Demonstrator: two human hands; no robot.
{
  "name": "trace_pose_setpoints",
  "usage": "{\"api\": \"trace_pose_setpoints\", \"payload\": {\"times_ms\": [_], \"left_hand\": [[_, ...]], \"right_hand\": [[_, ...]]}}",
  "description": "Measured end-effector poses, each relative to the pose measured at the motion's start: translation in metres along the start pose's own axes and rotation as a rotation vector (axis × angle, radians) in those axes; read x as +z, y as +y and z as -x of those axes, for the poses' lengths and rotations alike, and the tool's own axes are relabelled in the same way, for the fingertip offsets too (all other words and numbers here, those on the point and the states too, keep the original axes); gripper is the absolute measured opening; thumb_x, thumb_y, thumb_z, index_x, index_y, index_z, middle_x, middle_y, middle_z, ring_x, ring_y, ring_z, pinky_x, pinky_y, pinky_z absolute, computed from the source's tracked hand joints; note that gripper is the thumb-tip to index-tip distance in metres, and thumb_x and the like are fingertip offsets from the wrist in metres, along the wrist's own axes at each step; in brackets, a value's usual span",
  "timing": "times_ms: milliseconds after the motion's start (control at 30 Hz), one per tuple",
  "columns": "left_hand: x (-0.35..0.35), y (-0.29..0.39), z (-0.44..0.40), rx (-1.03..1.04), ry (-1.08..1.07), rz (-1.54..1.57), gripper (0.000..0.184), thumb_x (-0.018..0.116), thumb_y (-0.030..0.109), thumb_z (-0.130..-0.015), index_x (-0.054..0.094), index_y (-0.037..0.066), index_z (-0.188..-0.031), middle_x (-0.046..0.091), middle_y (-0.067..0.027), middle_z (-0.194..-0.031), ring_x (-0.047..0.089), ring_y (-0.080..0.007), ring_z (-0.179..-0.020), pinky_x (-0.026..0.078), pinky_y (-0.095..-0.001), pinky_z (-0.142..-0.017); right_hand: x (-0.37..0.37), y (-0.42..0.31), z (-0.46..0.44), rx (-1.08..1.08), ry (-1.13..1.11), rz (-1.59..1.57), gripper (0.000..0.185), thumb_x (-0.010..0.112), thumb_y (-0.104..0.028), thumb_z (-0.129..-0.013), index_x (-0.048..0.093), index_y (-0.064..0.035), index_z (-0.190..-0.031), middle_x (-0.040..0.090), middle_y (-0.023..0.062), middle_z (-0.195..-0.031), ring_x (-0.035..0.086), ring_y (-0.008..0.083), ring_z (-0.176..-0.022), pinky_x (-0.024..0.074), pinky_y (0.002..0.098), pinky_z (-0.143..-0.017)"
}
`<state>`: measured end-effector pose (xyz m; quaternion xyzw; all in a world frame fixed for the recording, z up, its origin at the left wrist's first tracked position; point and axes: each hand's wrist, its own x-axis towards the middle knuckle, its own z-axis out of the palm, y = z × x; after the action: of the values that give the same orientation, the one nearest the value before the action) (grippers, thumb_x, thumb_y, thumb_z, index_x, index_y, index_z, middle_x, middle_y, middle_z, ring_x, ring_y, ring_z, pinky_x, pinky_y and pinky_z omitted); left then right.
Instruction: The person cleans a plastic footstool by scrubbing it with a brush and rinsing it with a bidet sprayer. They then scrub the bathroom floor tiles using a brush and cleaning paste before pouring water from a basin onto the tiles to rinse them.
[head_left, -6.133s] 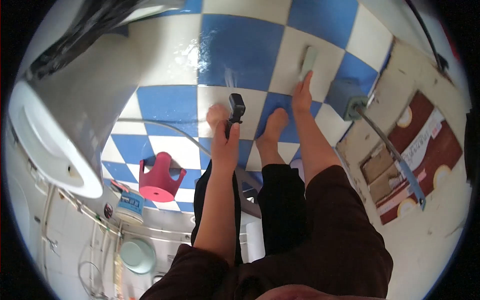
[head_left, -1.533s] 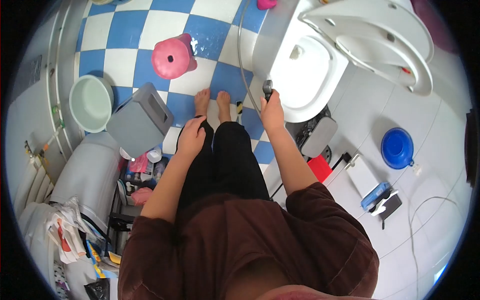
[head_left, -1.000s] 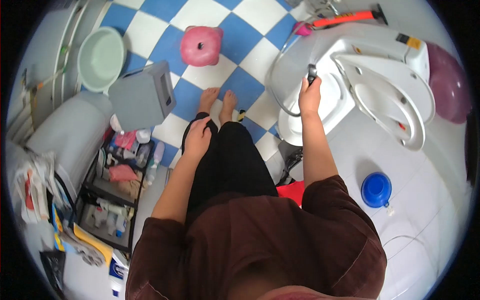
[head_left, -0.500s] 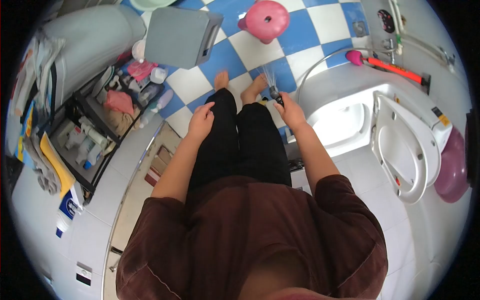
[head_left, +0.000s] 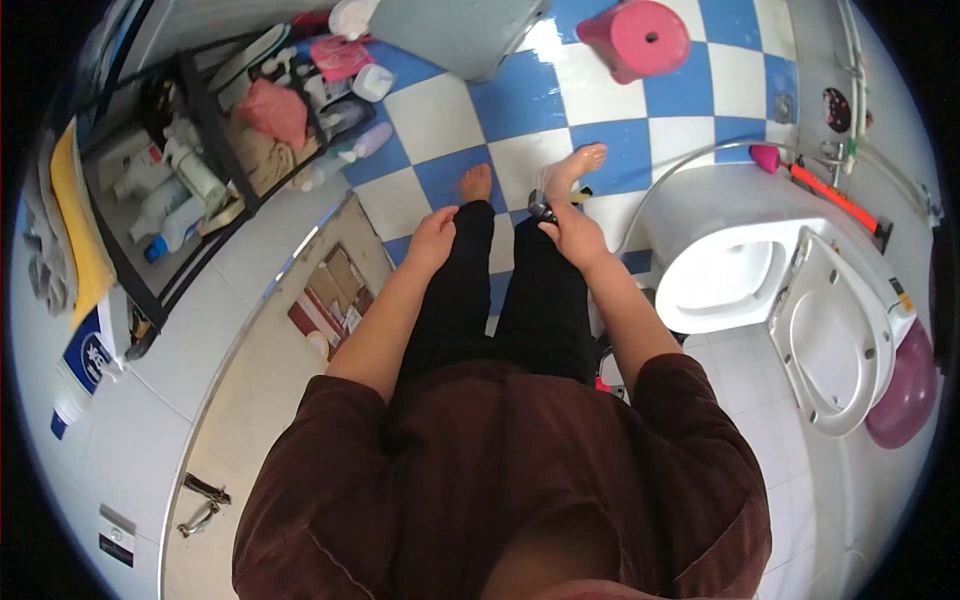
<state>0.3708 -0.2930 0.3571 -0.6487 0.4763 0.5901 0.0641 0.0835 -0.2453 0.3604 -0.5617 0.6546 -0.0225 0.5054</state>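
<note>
In my right hand [head_left: 577,236] is a dark shower head [head_left: 541,206], its handle gripped by closed fingers. Fine water streams leave it toward my bare right foot [head_left: 577,168]. A silver hose [head_left: 652,190] loops past the toilet to the wall tap [head_left: 834,150]. My left hand [head_left: 433,240] is beside the left leg of my black trousers [head_left: 468,260], fingers curled in and nothing visible in them. My left foot [head_left: 476,184] stands on the blue and white tiles [head_left: 436,115].
On the right is a white toilet [head_left: 727,285] with its lid raised. Ahead stand a pink stool [head_left: 648,40] and a grey box-like piece [head_left: 455,30]. A black rack [head_left: 150,300] on the left holds several bottles. A door [head_left: 250,430] with a handle is at lower left.
The view has shifted, so the stool and toilet sit farther right. My right foot has turned outward, and the shower head is closer to my right leg. My right hand keeps its hold.
</note>
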Motion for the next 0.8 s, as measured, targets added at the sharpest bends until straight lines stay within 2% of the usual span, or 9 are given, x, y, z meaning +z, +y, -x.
{"api": "trace_pose_setpoints", "payload": {"times_ms": [133, 200, 300, 433, 533, 600, 667, 733, 800], "left_hand": [[-0.033, -0.042, 0.026, 0.0, 0.143, 0.034, 0.033, 0.046, 0.007, -0.083, 0.058, 0.003, -0.114, 0.062, -0.0148, -0.107, 0.059, -0.0249, -0.1, 0.045, -0.0327, -0.089], [-0.045, -0.071, 0.03, -0.022, 0.173, 0.086, 0.032, 0.047, 0.009, -0.084, 0.058, 0.003, -0.113, 0.062, -0.0148, -0.107, 0.06, -0.0245, -0.099, 0.045, -0.0324, -0.088], [-0.057, -0.096, 0.016, -0.061, 0.201, 0.082, 0.03, 0.049, 0.013, -0.086, 0.059, 0.004, -0.113, 0.063, -0.0146, -0.107, 0.06, -0.0233, -0.099, 0.045, -0.0317, -0.087], [-0.067, -0.078, -0.045, -0.061, 0.201, 0.187, 0.03, 0.051, 0.018, -0.089, 0.059, 0.003, -0.113, 0.063, -0.0146, -0.106, 0.06, -0.0219, -0.099, 0.045, -0.0306, -0.086], [-0.06, -0.064, -0.136, -0.017, 0.166, 0.321, 0.039, 0.052, 0.027, -0.091, 0.053, 0.003, -0.122, 0.059, -0.0104, -0.113, 0.055, -0.0194, -0.104, 0.043, -0.0304, -0.087], [-0.058, -0.038, -0.199, -0.084, 0.104, 0.422, 0.05, 0.054, 0.034, -0.089, 0.045, 0.005, -0.129, 0.054, -0.0116, -0.12, 0.052, -0.0207, -0.108, 0.044, -0.0331, -0.087], [-0.061, 0.006, -0.24, -0.188, 0.059, 0.515, 0.069, 0.058, 0.04, -0.086, 0.029, 0.007, -0.139, 0.042, -0.0123, -0.133, 0.046, -0.0235, -0.116, 0.046, -0.0365, -0.088], [-0.055, 0.052, -0.264, -0.185, 0.152, 0.652, 0.082, 0.061, 0.042, -0.083, 0.015, 0.009, -0.143, 0.03, -0.0119, -0.14, 0.039, -0.0253, -0.122, 0.047, -0.0376, -0.088], [-0.043, 0.072, -0.298, -0.06, 0.098, 0.735, 0.091, 0.063, 0.045, -0.08, 0.008, 0.012, -0.144, 0.026, -0.0104, -0.143, 0.035, -0.026, -0.126, 0.047, -0.0386, -0.088]], "right_hand": [[0.048, -0.05, -0.025, -0.11, -0.064, 0.038, 0.035, 0.058, -0.029, -0.085, 0.045, -0.0066, -0.109, 0.06, 0.0165, -0.098, 0.057, 0.0361, -0.092, 0.0472, 0.0443, -0.074], [0.06, -0.074, -0.043, -0.134, -0.076, 0.049, 0.035, 0.061, -0.025, -0.083, 0.048, -0.0064, -0.11, 0.06, 0.0178, -0.096, 0.057, 0.0372, -0.093, 0.0457, 0.0438, -0.077], [0.08, -0.09, -0.064, -0.141, 0.034, 0.031, 0.036, 0.061, -0.023, -0.083, 0.047, -0.0062, -0.112, 0.06, 0.0184, -0.098, 0.056, 0.0374, -0.093, 0.0454, 0.0439, -0.078], [0.08, -0.096, -0.089, -0.044, 0.044, 0.03, 0.038, 0.061, -0.022, -0.083, 0.048, -0.0045, -0.113, 0.058, 0.0186, -0.103, 0.054, 0.0375, -0.098, 0.0453, 0.0435, -0.08], [0.081, -0.069, -0.108, -0.038, 0.18, 0.059, 0.043, 0.06, -0.023, -0.084, 0.044, -0.0058, -0.12, 0.056, 0.0177, -0.104, 0.053, 0.0372, -0.098, 0.0442, 0.0451, -0.081], [0.086, -0.039, -0.116, -0.036, 0.331, 0.052, 0.044, 0.06, -0.023, -0.083, 0.044, -0.0062, -0.12, 0.056, 0.0178, -0.104, 0.053, 0.0375, -0.098, 0.044, 0.0452, -0.081], [0.075, -0.03, -0.115, 0.064, 0.327, 0.031, 0.044, 0.062, -0.019, -0.082, 0.044, -0.0056, -0.12, 0.057, 0.0181, -0.101, 0.054, 0.0375, -0.095, 0.0441, 0.0445, -0.08], [0.072, -0.014, -0.113, 0.116, 0.341, 0.013, 0.045, 0.063, -0.018, -0.081, 0.044, -0.005, -0.12, 0.057, 0.0183, -0.099, 0.054, 0.0373, -0.094, 0.0443, 0.0444, -0.079], [0.075, 0.005, -0.114, 0.097, 0.328, 0.018, 0.046, 0.064, -0.015, -0.08, 0.044, -0.0048, -0.12, 0.057, 0.0181, -0.099, 0.055, 0.0373, -0.092, 0.045, 0.0436, -0.077]]}}
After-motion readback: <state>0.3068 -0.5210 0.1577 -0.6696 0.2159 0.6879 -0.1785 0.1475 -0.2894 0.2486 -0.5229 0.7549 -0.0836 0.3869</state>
